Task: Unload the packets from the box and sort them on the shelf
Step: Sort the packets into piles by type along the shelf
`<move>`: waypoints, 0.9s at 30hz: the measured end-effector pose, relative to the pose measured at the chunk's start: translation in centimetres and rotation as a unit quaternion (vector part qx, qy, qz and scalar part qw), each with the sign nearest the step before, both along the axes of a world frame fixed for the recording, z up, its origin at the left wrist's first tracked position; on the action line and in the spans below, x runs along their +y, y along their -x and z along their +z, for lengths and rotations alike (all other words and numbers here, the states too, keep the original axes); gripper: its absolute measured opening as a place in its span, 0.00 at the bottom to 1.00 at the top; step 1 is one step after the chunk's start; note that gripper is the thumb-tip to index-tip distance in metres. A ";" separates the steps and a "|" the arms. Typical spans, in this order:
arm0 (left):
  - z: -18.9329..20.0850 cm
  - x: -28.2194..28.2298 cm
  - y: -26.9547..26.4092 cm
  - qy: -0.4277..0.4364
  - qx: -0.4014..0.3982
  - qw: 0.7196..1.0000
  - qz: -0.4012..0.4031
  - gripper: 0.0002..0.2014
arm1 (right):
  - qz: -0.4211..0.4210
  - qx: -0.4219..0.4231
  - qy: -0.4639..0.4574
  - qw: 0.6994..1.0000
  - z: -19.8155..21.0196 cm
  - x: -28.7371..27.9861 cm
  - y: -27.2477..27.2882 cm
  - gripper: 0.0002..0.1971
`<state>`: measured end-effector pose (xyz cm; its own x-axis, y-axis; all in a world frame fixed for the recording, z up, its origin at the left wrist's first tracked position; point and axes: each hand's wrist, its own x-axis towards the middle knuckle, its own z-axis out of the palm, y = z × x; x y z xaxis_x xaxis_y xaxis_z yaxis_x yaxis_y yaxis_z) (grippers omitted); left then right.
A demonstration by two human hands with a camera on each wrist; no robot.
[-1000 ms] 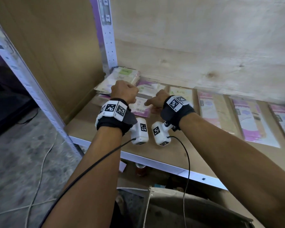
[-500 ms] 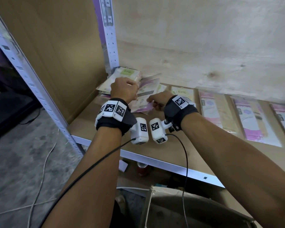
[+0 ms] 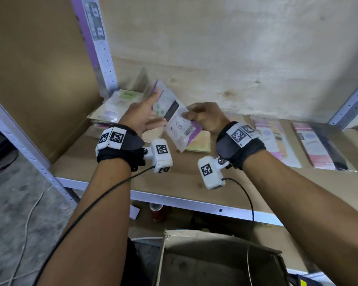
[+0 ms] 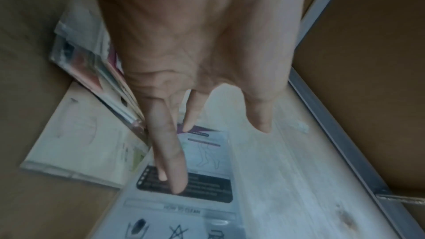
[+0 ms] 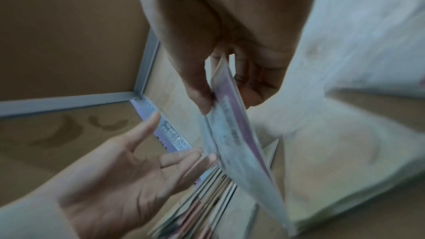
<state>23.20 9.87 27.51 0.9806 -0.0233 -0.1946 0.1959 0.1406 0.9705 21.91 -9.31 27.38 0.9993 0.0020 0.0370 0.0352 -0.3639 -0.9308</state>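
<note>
Purple-edged packet (image 3: pixel 175 118): tilted above shelf (image 3: pixel 116 170).
Right hand (image 3: pixel 205 118): pinches packet.
Left hand (image 3: pixel 142 116): fingers straight, touching packet.

Both forearms reach forward side by side, each wrist strapped with a black band. The left hand (image 3: pixel 142 115) is spread, fingers straight. The right hand (image 3: pixel 205 118) pinches a packet (image 3: pixel 175 118) between thumb and curled fingers.

Shelf (image 3: pixel 103 162) board is matt brown fibreboard with painted perforated metal uprights (image 3: pixel 99 48) – back panel (image 3: pixel 236 48) rough pale plywood, packets (image 3: pixel 175 118) glossy clear plastic, box (image 3: pixel 215 263) matt corrugated cardboard.
</note>
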 end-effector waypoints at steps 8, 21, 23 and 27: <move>0.6 -4.3 2.1 0.098 -0.073 0.991 -0.055 0.37 | 0.034 -0.157 0.175 0.971 1.1 -4.2 4.9 0.10; -1.8 -9.1 2.6 0.080 -0.066 0.993 -0.060 0.09 | -0.017 -0.111 0.165 0.980 -1.3 -13.0 7.4 0.19; -2.1 -9.6 2.7 0.070 -0.055 0.992 -0.090 0.10 | -0.057 -0.073 0.106 0.990 -2.0 -14.6 7.3 0.17; -2.6 -11.0 2.8 0.054 -0.035 0.989 -0.135 0.12 | -0.021 0.030 -0.051 0.998 -3.0 -16.4 7.5 0.17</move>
<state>20.42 -1.16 24.90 0.9466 -0.3036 -0.1087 0.1734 0.1949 0.9654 14.36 -25.69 24.36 0.9988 -0.0416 -0.0246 -0.0349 -0.2673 -0.9630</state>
